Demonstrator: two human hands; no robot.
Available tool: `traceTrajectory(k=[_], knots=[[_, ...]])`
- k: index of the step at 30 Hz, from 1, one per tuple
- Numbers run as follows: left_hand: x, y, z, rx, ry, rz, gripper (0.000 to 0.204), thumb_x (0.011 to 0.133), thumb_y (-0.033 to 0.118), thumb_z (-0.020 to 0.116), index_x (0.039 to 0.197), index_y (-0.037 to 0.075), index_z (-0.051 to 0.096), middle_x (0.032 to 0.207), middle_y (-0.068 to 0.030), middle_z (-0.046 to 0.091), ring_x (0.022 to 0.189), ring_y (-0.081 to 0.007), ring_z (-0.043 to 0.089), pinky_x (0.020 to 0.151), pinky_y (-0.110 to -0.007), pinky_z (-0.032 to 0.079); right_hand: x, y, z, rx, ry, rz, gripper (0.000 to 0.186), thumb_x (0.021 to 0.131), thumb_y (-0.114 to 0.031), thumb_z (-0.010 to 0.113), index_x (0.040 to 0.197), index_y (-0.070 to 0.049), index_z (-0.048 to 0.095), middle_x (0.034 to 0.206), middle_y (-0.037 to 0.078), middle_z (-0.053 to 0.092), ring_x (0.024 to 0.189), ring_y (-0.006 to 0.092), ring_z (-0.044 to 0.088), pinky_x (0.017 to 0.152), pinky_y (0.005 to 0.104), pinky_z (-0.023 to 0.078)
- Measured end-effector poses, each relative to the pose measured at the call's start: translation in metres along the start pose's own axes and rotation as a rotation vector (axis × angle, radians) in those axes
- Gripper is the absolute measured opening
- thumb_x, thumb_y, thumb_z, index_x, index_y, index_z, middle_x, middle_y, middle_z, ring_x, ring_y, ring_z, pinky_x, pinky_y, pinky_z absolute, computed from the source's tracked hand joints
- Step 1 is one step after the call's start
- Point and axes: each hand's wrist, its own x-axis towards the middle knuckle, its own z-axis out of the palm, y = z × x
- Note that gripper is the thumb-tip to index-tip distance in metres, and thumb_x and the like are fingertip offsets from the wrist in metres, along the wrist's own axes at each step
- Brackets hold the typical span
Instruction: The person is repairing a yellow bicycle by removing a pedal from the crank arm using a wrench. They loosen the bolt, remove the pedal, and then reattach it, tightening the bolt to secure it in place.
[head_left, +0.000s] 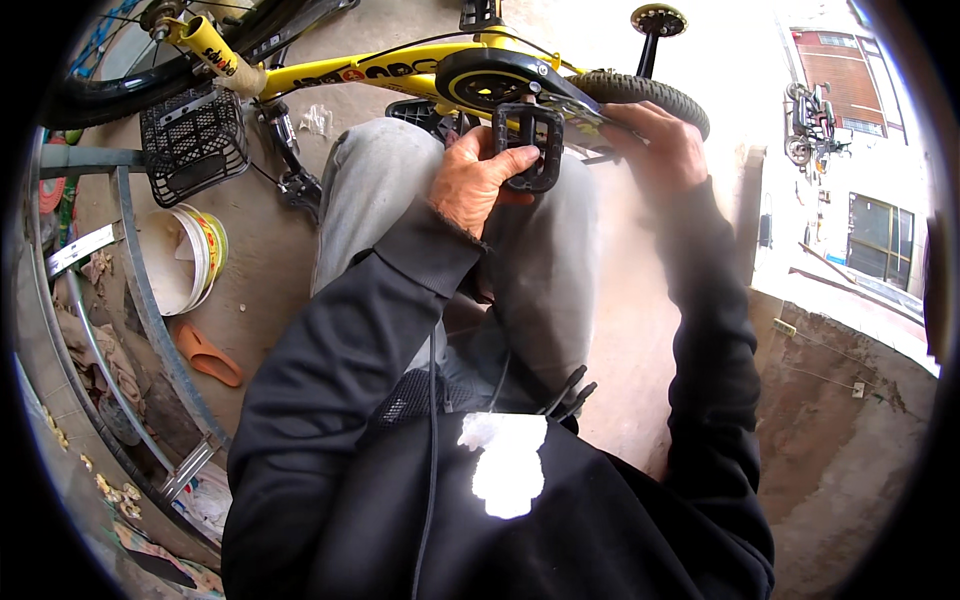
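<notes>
On yellow bicycle (pixel 410 64), blocky openwork pedal (pixel 553 150)

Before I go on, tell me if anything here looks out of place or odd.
The yellow bike seems turned upside down: its frame lettering looks inverted. An orange slipper lies alone on the floor near the bucket, no mate in view. Crumpled clear plastic lies loose near the basket.

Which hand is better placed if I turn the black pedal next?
Your left hand, I'd say: its thumb presses on the pedal. Your right hand, slightly blurred, is farther off, at the chain guard's far end beside the tyre.
</notes>
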Motion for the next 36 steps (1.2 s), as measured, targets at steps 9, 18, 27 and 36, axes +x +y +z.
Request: traceTrajectory(k=[9,18,27,36], knots=[[-0.003,0.006,-0.006,0.004,0.006,-0.054,0.026,0.086,0.021,0.062,0.108,0.007,0.057,0.091,-0.0018,0.064,0.078,-0.0102,0.063,0.06,-0.024,0.053,0.016,0.002,0.008,0.073,-0.096,0.059,0.021,0.08,-0.017,0.064,0.097,-0.006,0.069,0.086,0.009,0.065,0.076,0.0254,0.065,0.069,0.0324,0.05],[-0.005,0.009,-0.017,0.003,0.019,-0.023,0.025,0.087,0.022,0.061,0.107,0.007,0.059,0.088,-0.0007,0.064,0.073,-0.0081,0.062,0.055,-0.022,0.051,0.023,0.001,0.019,0.17,-0.136,0.032,0.021,0.079,-0.015,0.065,0.097,-0.004,0.068,0.083,0.009,0.064,0.074,0.0223,0.064,0.067,0.0291,0.049],[-0.011,0.019,-0.019,-0.009,0.12,-0.027,0.021,0.087,0.022,0.058,0.103,0.009,0.059,0.085,-0.0006,0.065,0.072,-0.0078,0.062,0.054,-0.023,0.05,0.025,0.001,0.026,-0.005,-0.035,-0.207,0.021,0.078,-0.016,0.067,0.096,-0.006,0.068,0.08,0.008,0.064,0.072,0.0252,0.063,0.066,0.0324,0.05],[-0.011,0.018,-0.021,0.017,0.161,-0.003,0.024,0.087,0.025,0.058,0.104,0.009,0.059,0.086,-0.0008,0.065,0.073,-0.0084,0.062,0.054,-0.024,0.049,0.029,-0.006,0.032,-0.057,-0.067,-0.184,0.021,0.078,-0.019,0.067,0.096,-0.011,0.069,0.081,0.008,0.064,0.076,0.0267,0.063,0.068,0.0338,0.051]])
